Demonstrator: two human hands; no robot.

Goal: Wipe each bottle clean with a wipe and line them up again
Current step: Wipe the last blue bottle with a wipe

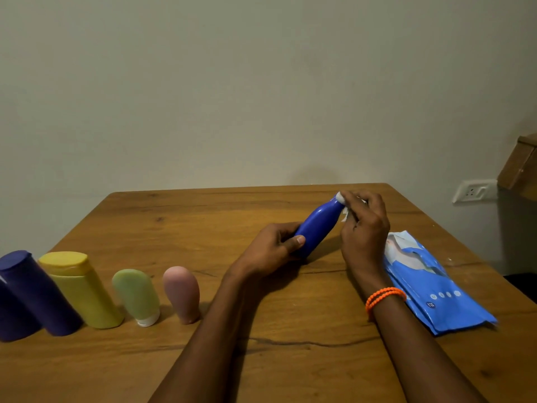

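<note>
1. Head view, over a wooden table point(203, 228): I see the left hand point(270, 248) curled round the lower body of a blue bottle point(316, 228), thumb pressed on its side, holding it tilted above the tabletop.
2. My view has the right hand point(364, 225) pinching a white wipe point(345, 210) against the bottle's neck and top; an orange bead bracelet point(385, 298) circles that wrist.
3. Four more bottles stand in a row at the left: a purple bottle point(37, 295), a yellow bottle point(84, 292), a green bottle point(136, 295) resting on its white cap, and a pink bottle point(181, 292).
4. I cannot tell what any bottle contains; all are opaque.
5. A blue wipes pack point(430, 286) lies flat just beside the right forearm, its top flap torn open, white sheets showing inside.
</note>
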